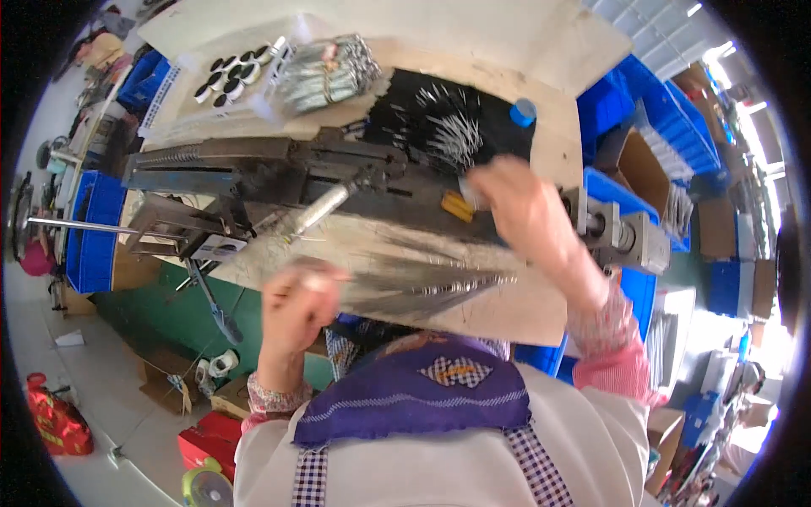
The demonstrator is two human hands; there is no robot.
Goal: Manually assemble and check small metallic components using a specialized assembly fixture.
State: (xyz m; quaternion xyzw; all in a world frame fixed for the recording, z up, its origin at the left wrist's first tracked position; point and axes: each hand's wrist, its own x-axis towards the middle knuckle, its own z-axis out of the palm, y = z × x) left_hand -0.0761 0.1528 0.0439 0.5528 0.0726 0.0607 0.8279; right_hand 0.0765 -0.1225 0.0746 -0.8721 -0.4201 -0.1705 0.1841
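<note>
My left hand (300, 300) is raised at the near left edge of the bench, its fingers curled together and blurred. Whatever it pinches, if anything, I cannot make out. Beside it a spread bundle of thin metal wires (439, 289) lies along the front of the bench. Over the right part of a long dark metal fixture (312, 173) hangs my right hand (519, 198), fingers bent inward and smeared; what sits in them is hidden. Next to its fingertips is a yellow block (457, 206). Just beyond, small silvery metal pins (456, 135) are scattered on a black cloth (507, 139).
A blue round cap (523, 111) lies on the cloth. Behind the fixture are a plastic-wrapped bundle of metal parts (329, 74) and a clear tray (182, 114) of black-and-white cylinders. A metal cylinder mechanism (621, 237) stands at the right end. Blue bins (604, 101) line the right side.
</note>
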